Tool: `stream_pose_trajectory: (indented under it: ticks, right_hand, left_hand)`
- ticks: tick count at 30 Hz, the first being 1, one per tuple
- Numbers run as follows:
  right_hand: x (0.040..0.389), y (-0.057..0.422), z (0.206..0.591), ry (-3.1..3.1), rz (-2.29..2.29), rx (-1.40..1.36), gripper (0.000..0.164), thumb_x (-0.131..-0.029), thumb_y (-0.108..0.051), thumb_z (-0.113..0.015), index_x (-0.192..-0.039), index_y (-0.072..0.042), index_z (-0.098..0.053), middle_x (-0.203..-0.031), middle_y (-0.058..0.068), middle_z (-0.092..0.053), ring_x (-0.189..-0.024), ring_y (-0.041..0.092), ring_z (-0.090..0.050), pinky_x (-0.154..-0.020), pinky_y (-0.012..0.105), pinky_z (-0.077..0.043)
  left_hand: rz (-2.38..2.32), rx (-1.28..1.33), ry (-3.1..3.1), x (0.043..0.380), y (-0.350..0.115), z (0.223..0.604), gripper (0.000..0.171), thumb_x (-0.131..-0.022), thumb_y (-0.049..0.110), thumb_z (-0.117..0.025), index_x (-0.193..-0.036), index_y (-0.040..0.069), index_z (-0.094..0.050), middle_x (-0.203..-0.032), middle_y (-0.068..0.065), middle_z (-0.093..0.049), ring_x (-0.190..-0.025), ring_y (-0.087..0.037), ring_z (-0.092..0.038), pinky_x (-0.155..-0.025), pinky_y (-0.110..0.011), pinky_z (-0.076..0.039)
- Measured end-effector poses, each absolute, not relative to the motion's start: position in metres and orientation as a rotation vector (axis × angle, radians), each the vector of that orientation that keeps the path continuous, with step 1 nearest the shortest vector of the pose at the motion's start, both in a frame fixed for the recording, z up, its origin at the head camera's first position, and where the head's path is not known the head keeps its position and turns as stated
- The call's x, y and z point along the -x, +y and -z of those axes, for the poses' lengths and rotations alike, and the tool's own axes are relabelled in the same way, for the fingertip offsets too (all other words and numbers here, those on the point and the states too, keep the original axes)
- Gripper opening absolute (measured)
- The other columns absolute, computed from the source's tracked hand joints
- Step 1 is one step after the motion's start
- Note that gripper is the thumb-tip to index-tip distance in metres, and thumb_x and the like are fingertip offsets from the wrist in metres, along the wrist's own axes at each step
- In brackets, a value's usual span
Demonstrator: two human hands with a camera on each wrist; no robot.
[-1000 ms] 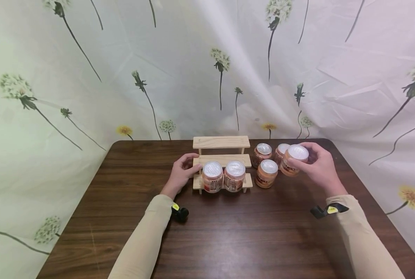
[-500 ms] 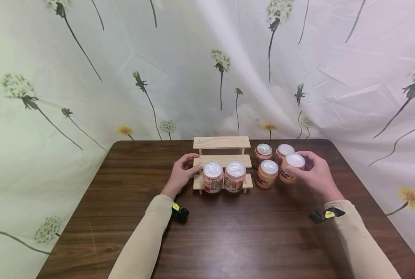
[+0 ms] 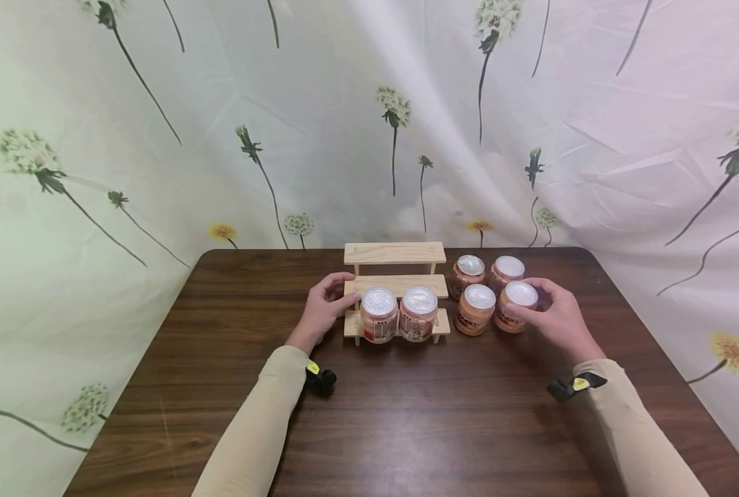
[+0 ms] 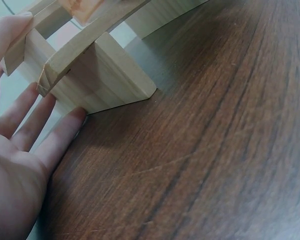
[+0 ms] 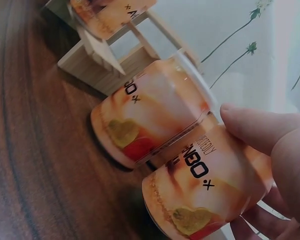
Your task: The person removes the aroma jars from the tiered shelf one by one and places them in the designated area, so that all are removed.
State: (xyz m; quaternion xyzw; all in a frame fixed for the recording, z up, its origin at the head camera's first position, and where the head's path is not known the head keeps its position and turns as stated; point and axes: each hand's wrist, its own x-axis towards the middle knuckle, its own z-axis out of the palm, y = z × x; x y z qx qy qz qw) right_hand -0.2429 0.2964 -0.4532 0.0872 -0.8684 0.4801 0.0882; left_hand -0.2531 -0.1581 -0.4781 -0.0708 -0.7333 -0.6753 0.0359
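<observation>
In the head view, my left hand [image 3: 324, 310] rests at the left end of a three-tier wooden rack [image 3: 394, 253]. The left wrist view shows its thumb on a shelf edge and its straight fingers against the side panel [image 4: 115, 75]. Two jars [image 3: 379, 321] [image 3: 418, 321] with silvery lids stand side by side on the rack's lowest tier. My right hand [image 3: 558, 314] holds an orange-labelled jar [image 3: 513, 314] upright, thumb at the front. In the right wrist view this jar [image 5: 205, 175] leans close beside another orange jar [image 5: 150, 110]; its far side is hidden.
Right of the rack stand three more jars: one in front [image 3: 475, 317] and two behind [image 3: 466, 283] [image 3: 506, 269]. All rest on a dark wood-grain table [image 3: 400, 414]. A dandelion-print cloth [image 3: 332, 138] hangs behind the table's back edge.
My right hand has lowered its jar and drawn it slightly left and nearer, beside the front jar. More of the jar behind it shows. The left hand and rack have stayed in place.
</observation>
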Motion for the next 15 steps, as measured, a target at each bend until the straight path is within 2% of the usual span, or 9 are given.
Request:
stream_pose_trajectory:
  ticks: [8, 15]
  right_hand:
    - [0.246, 0.297, 0.465, -2.599, -1.406, -0.299, 0.058, -0.085, -0.022, -0.091, -0.131, 0.002, -0.064, -0.117, 0.020, -0.070, -0.091, 0.001, -0.064, -0.075, 0.016, -0.052]
    - [0.246, 0.298, 0.466, -2.605, -1.425, -0.299, 0.058, -0.087, -0.024, -0.089, -0.132, 0.001, -0.063, -0.121, 0.020, -0.068, -0.096, 0.005, -0.064, -0.078, 0.015, -0.052]
  left_hand:
    - [2.072, 0.199, -2.265, 0.269, -0.162, 0.500, 0.041, -0.096, 0.007, -0.077, -0.135, 0.003, -0.065, -0.131, -0.021, -0.065, -0.113, -0.026, -0.060, -0.093, -0.028, -0.048]
    - [2.067, 0.214, -2.236, 0.270, -0.162, 0.505, 0.041, -0.097, 0.011, -0.078, -0.136, 0.007, -0.065, -0.132, -0.020, -0.065, -0.115, -0.028, -0.059, -0.093, -0.026, -0.048]
